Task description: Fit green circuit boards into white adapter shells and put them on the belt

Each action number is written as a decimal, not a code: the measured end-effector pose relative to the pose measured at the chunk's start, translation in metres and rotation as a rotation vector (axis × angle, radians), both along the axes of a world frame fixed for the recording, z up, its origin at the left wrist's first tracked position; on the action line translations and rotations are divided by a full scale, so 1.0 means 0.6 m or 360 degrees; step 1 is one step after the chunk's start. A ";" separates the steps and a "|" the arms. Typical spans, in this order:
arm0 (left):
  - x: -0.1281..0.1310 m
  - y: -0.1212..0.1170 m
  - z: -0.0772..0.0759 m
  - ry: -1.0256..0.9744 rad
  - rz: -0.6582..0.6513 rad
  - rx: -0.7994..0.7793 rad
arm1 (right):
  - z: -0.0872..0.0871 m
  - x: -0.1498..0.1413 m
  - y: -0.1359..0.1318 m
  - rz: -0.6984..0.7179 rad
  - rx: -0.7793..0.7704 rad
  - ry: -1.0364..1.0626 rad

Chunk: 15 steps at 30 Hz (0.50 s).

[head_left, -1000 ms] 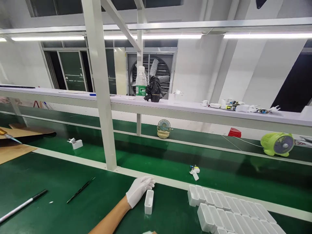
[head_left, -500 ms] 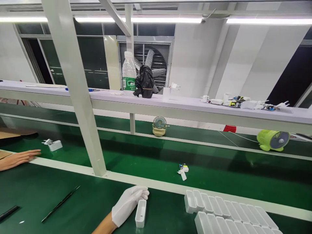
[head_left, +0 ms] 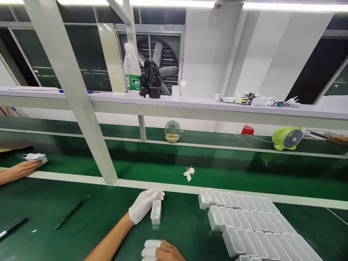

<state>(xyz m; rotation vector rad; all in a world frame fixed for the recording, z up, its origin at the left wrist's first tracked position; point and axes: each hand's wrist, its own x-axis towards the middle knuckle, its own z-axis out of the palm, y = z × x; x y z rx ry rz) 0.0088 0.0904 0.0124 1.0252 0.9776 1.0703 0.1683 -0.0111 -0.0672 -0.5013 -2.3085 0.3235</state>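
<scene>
The left hand (head_left: 144,204), in a white glove, is lying on the green bench with its fingers curled against the side of a white shell (head_left: 156,212). The shell is standing upright on its narrow edge, open side up, just right of the palm. The fingertips are touching the shell's upper rim; the thumb side is hidden, so I cannot tell whether this is a true grasp or only a steadying touch.

The right hand (head_left: 160,251) is showing only partly at the bottom edge. White cots are covering the visible fingertips, the fingers are bent inward, and nothing can be seen in them (most of the hand is out of frame, so its state is uncertain).

Judgement on the step: the shell is tall and narrow and is likely to tip easily. Light pressure held low on the wall, with the fingers kept off the open mouth, should keep it square on the bench.

Pose: the left forearm is running in from the lower left, bare to the wrist, wrist low, palm turned down and right.

Outward: rows of like shells (head_left: 244,221) are lying packed side by side to the right, well apart from the hand. A small part (head_left: 188,173) is lying on the belt beyond the white rail (head_left: 176,188). Two dark rods (head_left: 73,211) are lying to the left. At far left another person's bare hand (head_left: 23,168) is touching a white piece (head_left: 36,157).
</scene>
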 end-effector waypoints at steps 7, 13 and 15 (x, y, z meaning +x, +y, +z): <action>-0.017 -0.021 -0.004 0.0108 0.0122 0.0084 | 0.055 0.029 -0.050 -0.0268 -0.0090 0.0297; -0.077 -0.074 0.007 0.0397 0.0180 0.0246 | 0.102 0.056 0.020 -0.0915 -0.0459 0.0666; -0.074 -0.085 0.011 0.0506 0.0182 0.0332 | 0.100 0.058 0.074 -0.1061 -0.0494 0.0672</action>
